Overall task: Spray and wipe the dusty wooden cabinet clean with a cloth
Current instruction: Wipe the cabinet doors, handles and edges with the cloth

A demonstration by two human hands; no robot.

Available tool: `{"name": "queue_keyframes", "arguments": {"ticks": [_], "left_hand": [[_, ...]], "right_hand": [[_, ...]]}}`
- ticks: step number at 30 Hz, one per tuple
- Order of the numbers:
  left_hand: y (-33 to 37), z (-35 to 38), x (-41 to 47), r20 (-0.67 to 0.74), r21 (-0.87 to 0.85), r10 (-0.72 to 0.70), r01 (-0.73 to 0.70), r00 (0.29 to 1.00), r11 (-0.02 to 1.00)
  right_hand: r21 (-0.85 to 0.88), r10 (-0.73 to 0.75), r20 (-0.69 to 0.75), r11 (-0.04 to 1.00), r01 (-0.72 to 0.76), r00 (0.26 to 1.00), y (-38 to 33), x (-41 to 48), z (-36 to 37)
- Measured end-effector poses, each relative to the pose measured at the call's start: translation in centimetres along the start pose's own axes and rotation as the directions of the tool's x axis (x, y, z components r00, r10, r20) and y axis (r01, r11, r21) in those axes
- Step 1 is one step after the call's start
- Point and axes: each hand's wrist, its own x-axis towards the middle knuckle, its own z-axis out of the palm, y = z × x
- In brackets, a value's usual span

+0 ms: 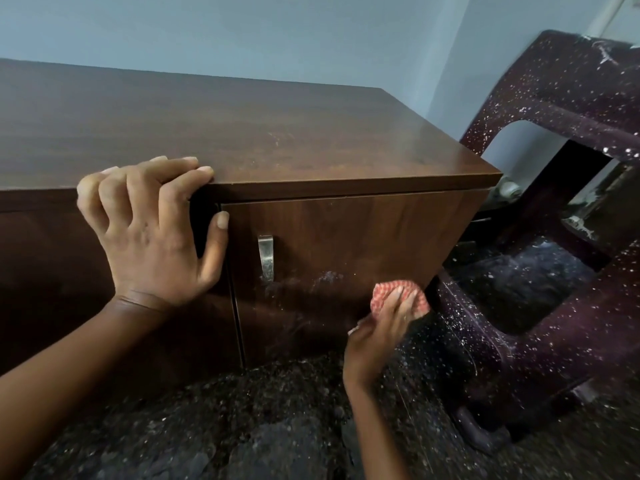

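Left hand [152, 230] curls over the cabinet [277, 140] top's front edge, likely bracing, while right hand [384, 327] presses the gripped cloth [398, 292] to the door's [346, 258] dusty lower corner.

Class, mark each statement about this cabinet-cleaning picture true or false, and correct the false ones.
1. The right hand holds a cloth against the door. True.
2. The left hand holds a spray bottle. False: it grips the top edge of the cabinet.
3. The door has a metal handle. True.
4. The cloth is blue. False: it is red and white.
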Motion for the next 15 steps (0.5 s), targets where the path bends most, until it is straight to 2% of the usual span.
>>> {"name": "queue_keyframes", "arguments": {"ticks": [2, 4, 5, 7, 8, 10, 11, 12, 13, 14, 15], "left_hand": [[0.0, 0.0, 0.1, 0.008, -0.005, -0.004, 0.004, 1.0, 1.0], [-0.1, 0.0, 0.1, 0.001, -0.008, -0.004, 0.004, 1.0, 1.0], [-0.1, 0.0, 0.1, -0.004, -0.009, -0.004, 0.004, 1.0, 1.0], [-0.2, 0.1, 0.0, -0.008, -0.006, -0.005, 0.005, 1.0, 1.0], [-0.2, 0.2, -0.1, -0.01, -0.003, -0.006, 0.005, 1.0, 1.0], [-0.3, 0.2, 0.0, -0.026, 0.008, 0.001, -0.001, 1.0, 1.0], [-0.3, 0.2, 0.0, -0.038, 0.014, 0.012, -0.012, 0.999, 1.0], [-0.3, 0.2, 0.1, -0.049, 0.022, 0.026, -0.025, 0.998, 0.999], [-0.3, 0.1, 0.2, -0.061, 0.028, 0.041, -0.039, 0.997, 0.999], [-0.2, 0.1, 0.2, -0.072, 0.035, 0.053, -0.05, 0.996, 0.998], [-0.2, -0.1, 0.3, -0.078, 0.042, 0.059, -0.056, 0.995, 0.998]], "right_hand": [[0.068, 0.211, 0.048, 0.974, -0.214, 0.976, 1.0, -1.5, 0.5], [0.096, 0.477, 0.082, 0.87, -0.484, 0.875, 2.1, -2.3, 1.0], [0.062, 0.606, 0.105, 0.788, -0.613, 0.789, 2.5, -2.4, 1.2], [0.117, 0.798, 0.248, 0.537, -0.835, 0.548, 2.9, -1.9, 0.5], [0.175, 0.837, 0.32, 0.408, -0.896, 0.443, 3.5, -1.4, -0.3], [0.242, 0.867, 0.384, 0.237, -0.941, 0.317, 3.7, 0.2, -2.4], [0.304, 0.87, 0.388, 0.192, -0.933, 0.305, 3.4, 1.1, -3.5], [0.352, 0.868, 0.341, 0.238, -0.905, 0.361, 2.8, 2.2, -4.4], [0.39, 0.843, 0.239, 0.372, -0.842, 0.483, 1.8, 3.4, -5.3], [0.396, 0.772, 0.102, 0.547, -0.737, 0.628, 0.4, 4.8, -5.7], [0.396, 0.669, -0.014, 0.686, -0.61, 0.743, -1.8, 6.1, -5.9]]}}
